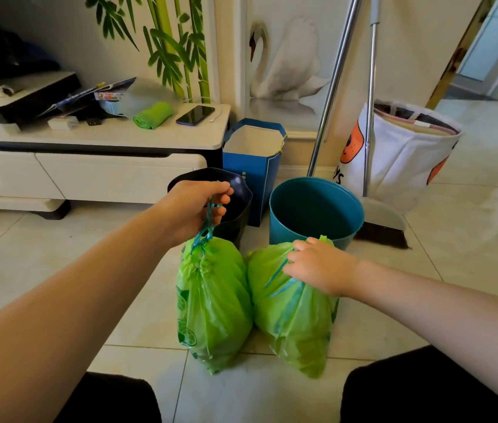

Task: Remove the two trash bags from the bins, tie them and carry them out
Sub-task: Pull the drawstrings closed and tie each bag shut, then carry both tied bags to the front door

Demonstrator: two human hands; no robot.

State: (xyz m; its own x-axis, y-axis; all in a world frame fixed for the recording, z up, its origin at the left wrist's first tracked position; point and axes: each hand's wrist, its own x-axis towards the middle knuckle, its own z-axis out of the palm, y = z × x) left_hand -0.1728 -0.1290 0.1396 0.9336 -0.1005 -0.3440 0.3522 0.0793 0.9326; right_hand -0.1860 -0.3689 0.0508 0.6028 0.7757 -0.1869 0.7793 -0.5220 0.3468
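Two full green trash bags stand side by side on the tiled floor in front of me. My left hand (pixel 199 206) grips the blue drawstring of the left bag (pixel 214 303), pulled up taut above its gathered neck. My right hand (pixel 318 265) rests on top of the right bag (pixel 296 319), fingers curled around its blue drawstring. Behind them stand a black bin (pixel 238 196) and a teal bin (pixel 315 209), both with nothing inside.
A blue paper bag (pixel 257 160) stands behind the black bin. A broom and dustpan (pixel 382 218) lean by the wall at right, next to a white fabric basket (pixel 406 154). A low white TV cabinet (pixel 89 160) at left carries a phone and a roll of green bags (pixel 153 115).
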